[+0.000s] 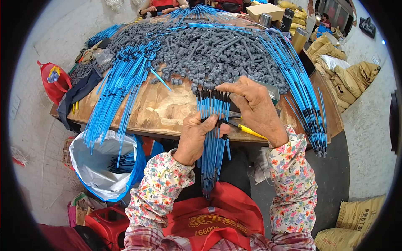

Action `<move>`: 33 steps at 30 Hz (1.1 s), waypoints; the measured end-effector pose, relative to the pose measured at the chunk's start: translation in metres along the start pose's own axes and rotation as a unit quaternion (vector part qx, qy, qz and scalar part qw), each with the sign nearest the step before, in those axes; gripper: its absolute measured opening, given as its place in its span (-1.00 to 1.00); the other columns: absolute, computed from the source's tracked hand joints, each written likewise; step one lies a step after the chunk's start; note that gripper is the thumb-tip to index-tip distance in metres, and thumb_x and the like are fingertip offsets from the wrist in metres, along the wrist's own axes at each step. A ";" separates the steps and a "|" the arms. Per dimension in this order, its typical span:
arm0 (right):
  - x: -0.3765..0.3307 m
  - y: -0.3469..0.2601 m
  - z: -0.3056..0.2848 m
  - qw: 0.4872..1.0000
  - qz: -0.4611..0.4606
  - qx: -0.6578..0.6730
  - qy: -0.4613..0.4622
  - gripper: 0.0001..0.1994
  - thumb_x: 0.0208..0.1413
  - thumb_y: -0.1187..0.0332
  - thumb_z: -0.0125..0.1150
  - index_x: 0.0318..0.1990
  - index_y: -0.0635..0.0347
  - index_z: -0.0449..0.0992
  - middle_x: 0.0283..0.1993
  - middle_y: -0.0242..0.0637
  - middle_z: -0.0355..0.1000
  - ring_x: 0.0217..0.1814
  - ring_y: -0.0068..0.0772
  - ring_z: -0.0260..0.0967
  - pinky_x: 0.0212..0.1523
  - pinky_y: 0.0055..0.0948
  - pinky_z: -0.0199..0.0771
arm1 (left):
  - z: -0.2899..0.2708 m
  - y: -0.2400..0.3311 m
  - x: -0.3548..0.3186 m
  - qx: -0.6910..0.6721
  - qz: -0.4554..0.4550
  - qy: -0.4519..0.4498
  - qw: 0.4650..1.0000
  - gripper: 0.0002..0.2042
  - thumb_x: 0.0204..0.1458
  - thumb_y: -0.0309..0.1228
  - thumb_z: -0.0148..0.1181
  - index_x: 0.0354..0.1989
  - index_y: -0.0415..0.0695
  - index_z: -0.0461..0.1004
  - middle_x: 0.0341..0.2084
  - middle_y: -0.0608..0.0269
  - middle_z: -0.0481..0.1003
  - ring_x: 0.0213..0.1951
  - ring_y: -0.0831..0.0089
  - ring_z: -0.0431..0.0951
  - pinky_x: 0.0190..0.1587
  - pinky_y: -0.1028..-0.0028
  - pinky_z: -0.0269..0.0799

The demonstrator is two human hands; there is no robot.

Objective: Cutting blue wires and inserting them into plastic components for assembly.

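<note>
Honestly, blue bundle [212,148]: in front of the body, black tips [209,94] lined up above the near edge of the counter [165,109], lower ends hanging down toward the red apron [209,209].
Weight: probably next to nothing per rod, a bit more as a fistful, nothing to tire a wrist.
Stiffness: likely springy plastic, fairly straight along the length, so more prone to flexing than snapping.
Slip: smooth-looking, so maybe keen to slide past each other and fan out if squeezed unevenly.
Where to grab: around the middle, below the black tips, for balance; at the tips only for sorting out single rods.
Left hand [192,136]: closed round the bundle, thumb across the front, fingertips showing past the far side; wrist low, forearm in from lower left in a flowery sleeve [157,178].
Right hand [253,104]: higher up, back of the hand showing, thumb and index finger bent in close together at the right end of the tips; pinching one or merely touching, hard to tell at that size.
Nearby: big heap of grey fittings [234,50] just beyond, yellow-handled tool [252,131] below the right hand.
</note>
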State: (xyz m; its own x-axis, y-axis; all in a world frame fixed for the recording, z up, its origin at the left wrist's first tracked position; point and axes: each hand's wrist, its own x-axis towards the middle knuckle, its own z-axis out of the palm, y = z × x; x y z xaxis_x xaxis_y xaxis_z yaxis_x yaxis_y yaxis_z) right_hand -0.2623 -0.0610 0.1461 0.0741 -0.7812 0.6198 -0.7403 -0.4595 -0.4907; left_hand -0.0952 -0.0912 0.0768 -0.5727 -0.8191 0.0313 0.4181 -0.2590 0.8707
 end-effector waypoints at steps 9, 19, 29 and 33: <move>-0.002 0.002 -0.003 1.000 0.007 0.029 0.000 -0.75 0.00 0.59 0.01 -0.17 0.20 0.54 -0.56 -0.29 0.11 -0.49 -0.42 0.12 -0.43 -0.46 0.16 | 0.003 0.000 0.000 0.007 0.018 0.018 1.000 -0.79 0.16 -0.32 0.07 -0.23 -0.22 0.48 -0.49 0.17 0.57 -0.51 0.55 0.55 -0.42 0.57 0.49; 0.001 -0.004 -0.004 0.999 0.025 0.030 -0.009 -0.79 0.04 0.53 0.04 -0.18 0.18 0.55 -0.53 -0.22 0.22 -0.46 -0.27 0.22 -0.42 -0.38 0.21 | -0.001 0.003 0.001 -0.004 -0.025 0.002 1.000 -0.80 0.18 -0.35 0.02 -0.22 -0.22 0.49 -0.47 0.18 0.57 -0.46 0.53 0.57 -0.39 0.57 0.48; 0.004 -0.004 -0.002 1.000 0.011 -0.007 -0.016 -0.77 0.01 0.59 0.04 -0.19 0.18 0.55 -0.52 -0.30 0.18 -0.46 -0.40 0.18 -0.40 -0.46 0.21 | -0.002 0.007 0.000 -0.010 -0.042 -0.002 0.999 -0.80 0.17 -0.36 0.02 -0.20 -0.22 0.48 -0.46 0.16 0.57 -0.45 0.51 0.58 -0.38 0.56 0.48; 0.004 -0.002 -0.001 1.000 -0.013 -0.011 0.003 -0.79 0.02 0.58 0.06 -0.20 0.20 0.55 -0.52 -0.28 0.19 -0.47 -0.38 0.20 -0.42 -0.44 0.21 | -0.003 0.008 0.001 -0.012 -0.044 -0.002 0.999 -0.80 0.17 -0.35 0.04 -0.19 -0.22 0.48 -0.46 0.15 0.57 -0.45 0.49 0.58 -0.38 0.54 0.50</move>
State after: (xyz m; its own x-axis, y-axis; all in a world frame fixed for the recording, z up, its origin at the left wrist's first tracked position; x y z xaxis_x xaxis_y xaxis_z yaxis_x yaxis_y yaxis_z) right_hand -0.2606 -0.0627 0.1502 0.0899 -0.7660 0.6365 -0.7527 -0.4708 -0.4602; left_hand -0.0902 -0.0954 0.0820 -0.6103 -0.7910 -0.0426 0.3838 -0.3422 0.8577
